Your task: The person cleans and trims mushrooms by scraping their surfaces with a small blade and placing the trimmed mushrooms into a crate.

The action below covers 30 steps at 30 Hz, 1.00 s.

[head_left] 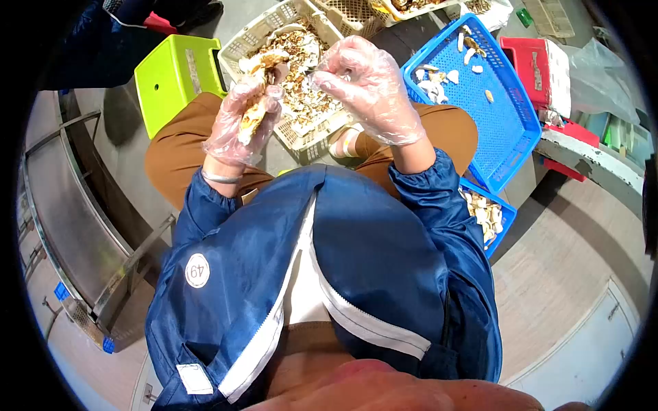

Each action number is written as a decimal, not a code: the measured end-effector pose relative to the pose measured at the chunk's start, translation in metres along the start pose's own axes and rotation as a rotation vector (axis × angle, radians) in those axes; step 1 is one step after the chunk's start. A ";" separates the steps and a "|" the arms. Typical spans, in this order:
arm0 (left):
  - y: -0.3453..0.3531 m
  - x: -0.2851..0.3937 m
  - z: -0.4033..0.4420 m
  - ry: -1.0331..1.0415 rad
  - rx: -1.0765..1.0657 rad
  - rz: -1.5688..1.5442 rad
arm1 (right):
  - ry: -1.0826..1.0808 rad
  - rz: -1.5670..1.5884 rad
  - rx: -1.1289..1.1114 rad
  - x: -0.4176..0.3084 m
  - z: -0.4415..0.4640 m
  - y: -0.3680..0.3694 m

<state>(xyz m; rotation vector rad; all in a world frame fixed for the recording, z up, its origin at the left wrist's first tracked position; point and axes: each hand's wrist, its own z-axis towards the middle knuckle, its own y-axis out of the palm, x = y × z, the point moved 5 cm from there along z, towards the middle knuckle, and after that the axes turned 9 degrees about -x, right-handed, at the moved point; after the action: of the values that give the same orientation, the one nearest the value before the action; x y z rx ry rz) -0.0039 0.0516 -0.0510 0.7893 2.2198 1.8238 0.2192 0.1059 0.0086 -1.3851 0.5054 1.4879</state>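
Note:
In my gloved left hand (243,123) is a lumpy brown-and-cream piece (253,118), long and uneven, its kind unclear. The fingers wrap round it, and it stands roughly upright. My right hand (367,85), also in a clear plastic glove, is raised a little to the right with thumb and fingers pinched. A small dark bit shows at those fingertips, too small to name. Behind and below both hands lies a cream plastic basket (233,55) full of brown and white scraps (305,85).
At right stands a blue basket (504,130) with a few white pieces (435,85); a smaller blue basket (506,219) below it holds pale pieces. A lime-green stool (168,75) is at left, a red stool (531,68) at right. Metal frames (75,198) line the left side.

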 end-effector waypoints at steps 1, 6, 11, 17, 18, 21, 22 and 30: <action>0.001 -0.004 0.002 0.016 0.033 -0.011 | 0.024 0.018 0.021 0.001 0.000 0.003; 0.000 -0.024 0.009 -0.036 0.115 0.041 | -0.022 0.091 0.149 -0.006 0.000 0.018; 0.033 -0.037 0.008 0.042 0.236 0.245 | 0.043 0.231 0.209 0.000 -0.004 0.021; 0.001 -0.037 -0.001 -0.062 0.162 0.188 | 0.163 0.454 0.284 0.012 -0.009 0.024; -0.001 -0.038 0.000 -0.053 0.181 0.131 | 0.197 0.529 0.296 0.013 -0.009 0.025; 0.016 -0.040 0.002 -0.134 0.025 0.043 | 0.325 0.676 0.276 0.020 -0.009 0.023; 0.014 -0.040 0.002 -0.179 0.009 -0.013 | 0.308 0.811 0.287 0.026 -0.010 0.026; 0.020 -0.035 0.007 -0.090 -0.022 0.025 | 0.357 0.575 0.239 0.072 -0.019 0.010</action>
<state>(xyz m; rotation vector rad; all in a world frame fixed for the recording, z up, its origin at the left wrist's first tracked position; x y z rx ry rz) 0.0348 0.0423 -0.0405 0.8804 2.1400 1.7834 0.2314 0.1129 -0.0654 -1.3801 1.3527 1.5525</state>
